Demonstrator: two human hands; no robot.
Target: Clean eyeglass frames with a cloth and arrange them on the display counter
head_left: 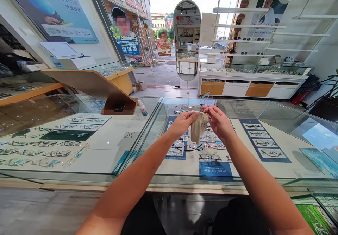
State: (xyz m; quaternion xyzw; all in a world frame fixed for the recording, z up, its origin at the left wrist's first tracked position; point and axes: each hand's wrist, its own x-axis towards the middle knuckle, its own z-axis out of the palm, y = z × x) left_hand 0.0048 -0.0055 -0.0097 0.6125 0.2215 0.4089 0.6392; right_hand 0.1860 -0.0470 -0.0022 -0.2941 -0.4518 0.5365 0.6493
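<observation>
My left hand (pixel 185 121) is closed, pinching the top of a beige cleaning cloth (pixel 198 129) between thumb and fingers. The cloth hangs down in folds above the glass counter. Close beside it, my right hand (pixel 219 121) is closed at the cloth's right edge. Thin clear-looking eyeglasses (pixel 207 97) show just above its fingertips and seem to be in its pinch; the cloth and fingers hide part of them. Below both hands, several eyeglasses lie in the display case, among them a dark-rimmed pair (pixel 210 157).
The glass-topped counter (pixel 169 178) spans in front of me. A white spray bottle (pixel 143 108) stands left of my hands, beside a brown slanted stand (pixel 105 90). Frames on a blue display strip (pixel 264 141) lie right. An oval mirror (pixel 187 39) stands beyond the counter.
</observation>
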